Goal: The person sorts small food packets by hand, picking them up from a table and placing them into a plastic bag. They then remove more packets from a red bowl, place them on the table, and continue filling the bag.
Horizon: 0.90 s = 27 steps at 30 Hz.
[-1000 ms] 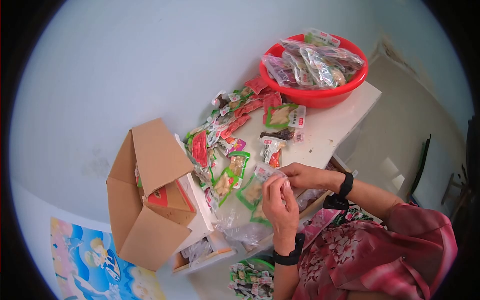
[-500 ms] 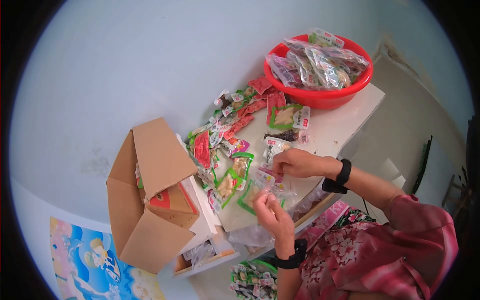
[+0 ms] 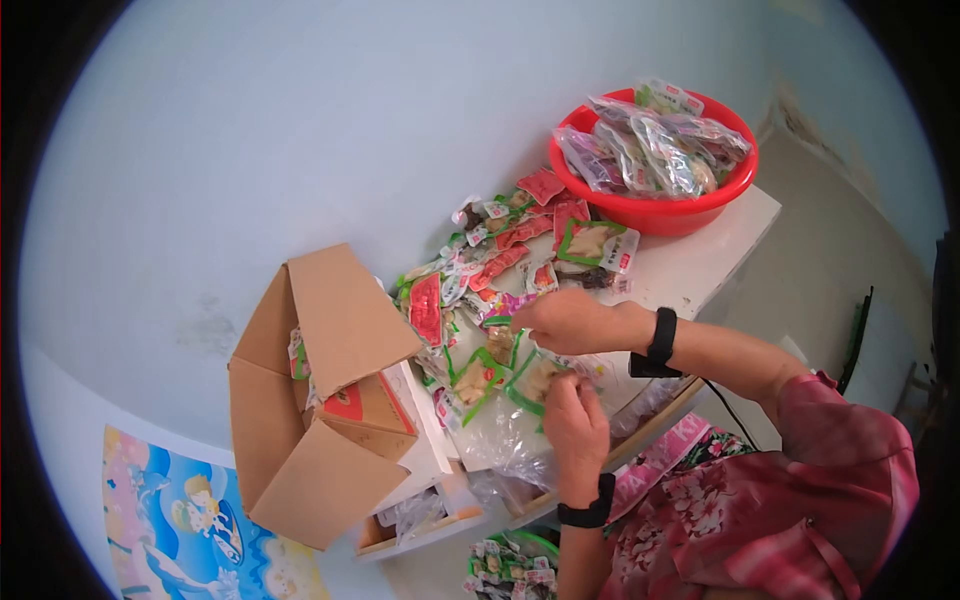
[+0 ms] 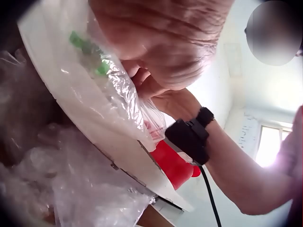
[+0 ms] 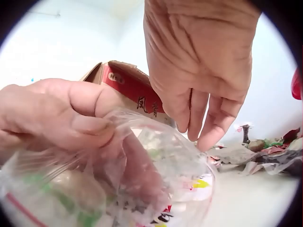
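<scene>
My left hand (image 3: 578, 425) pinches the mouth edge of a clear plastic bag (image 5: 156, 137), thumb on top in the right wrist view. Inside the bag shows a green-edged food packet (image 3: 540, 380) with pale contents. My right hand (image 3: 585, 322) is just beyond the bag, its fingers pointing down over the table in the right wrist view, close to the bag's far edge. In the head view that hand overlaps a green-edged packet (image 3: 500, 343). Another pale packet with a green border (image 3: 475, 382) lies on the table beside it.
A red basin (image 3: 655, 215) heaped with bagged packets stands at the table's far end. Along the wall lies a pile of sealed packets (image 3: 497, 265). An opened cardboard box (image 3: 350, 320) is at left. Loose clear plastic (image 3: 500, 440) hangs over the front edge, above a green container (image 3: 530, 545).
My right hand has left the bag's mouth and moved left over the table toward the loose packets. My left hand keeps its hold on the bag. The head view has shifted slightly.
</scene>
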### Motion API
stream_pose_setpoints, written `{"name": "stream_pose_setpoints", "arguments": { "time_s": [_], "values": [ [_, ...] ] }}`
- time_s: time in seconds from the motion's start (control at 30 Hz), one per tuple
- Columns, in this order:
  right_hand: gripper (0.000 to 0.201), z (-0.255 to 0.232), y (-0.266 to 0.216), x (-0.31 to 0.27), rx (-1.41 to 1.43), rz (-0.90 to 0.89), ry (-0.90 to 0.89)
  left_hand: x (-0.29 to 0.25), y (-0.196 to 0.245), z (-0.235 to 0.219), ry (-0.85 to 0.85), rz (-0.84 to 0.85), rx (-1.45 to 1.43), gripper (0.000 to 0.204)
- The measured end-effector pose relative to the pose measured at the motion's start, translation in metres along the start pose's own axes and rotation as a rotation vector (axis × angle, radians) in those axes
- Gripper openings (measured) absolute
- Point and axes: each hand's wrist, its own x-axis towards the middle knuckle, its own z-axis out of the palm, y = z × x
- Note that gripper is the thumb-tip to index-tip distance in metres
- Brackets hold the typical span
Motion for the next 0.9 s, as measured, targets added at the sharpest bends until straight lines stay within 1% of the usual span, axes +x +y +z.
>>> {"name": "stream_pose_setpoints", "arguments": {
  "time_s": [0.03, 0.07, 0.13, 0.17, 0.27, 0.37, 0.4, 0.5, 0.6, 0.7, 0.8, 0.9],
  "values": [
    [0.031, 0.001, -0.005, 0.007, -0.015, -0.026, -0.021, -0.001, 0.003, -0.001, -0.002, 0.021, 0.035, 0.015],
    [0.037, 0.007, -0.006, 0.014, -0.021, -0.032, -0.092, -0.004, 0.007, -0.002, -0.005, 0.040, 0.070, 0.015],
    [0.047, 0.022, -0.002, 0.026, -0.059, -0.123, -0.162, -0.006, 0.005, 0.001, 0.001, 0.088, 0.135, 0.015],
    [0.052, 0.030, -0.001, 0.031, -0.077, -0.172, -0.203, -0.007, 0.004, 0.001, 0.006, 0.092, 0.122, 0.014],
    [0.065, 0.059, 0.007, 0.039, -0.172, -0.308, -0.112, -0.005, 0.006, -0.001, 0.041, 0.119, 0.106, 0.011],
    [0.078, 0.046, 0.005, 0.047, -0.227, -0.250, -0.286, -0.006, 0.004, -0.001, 0.068, 0.150, 0.112, 0.011],
    [0.074, 0.047, 0.007, 0.049, -0.207, -0.257, -0.249, -0.006, 0.003, -0.001, 0.078, 0.157, 0.115, 0.011],
    [0.059, 0.044, 0.006, 0.049, -0.326, -0.230, -0.227, -0.006, 0.003, 0.001, 0.085, 0.166, 0.125, 0.010],
    [0.044, 0.039, -0.004, 0.044, -0.394, -0.260, -0.187, -0.007, 0.005, 0.000, 0.071, 0.153, 0.142, 0.010],
    [0.039, 0.039, 0.004, 0.044, -0.410, -0.237, -0.078, -0.008, 0.005, -0.001, 0.084, 0.148, 0.140, 0.009],
    [0.045, 0.003, -0.012, 0.036, -0.245, -0.056, -0.086, -0.008, 0.005, 0.002, 0.087, 0.144, 0.130, 0.010],
    [0.036, -0.004, 0.000, 0.017, 0.127, -0.107, 0.381, -0.008, 0.003, 0.002, 0.057, 0.139, 0.141, 0.010]
  ]
}}
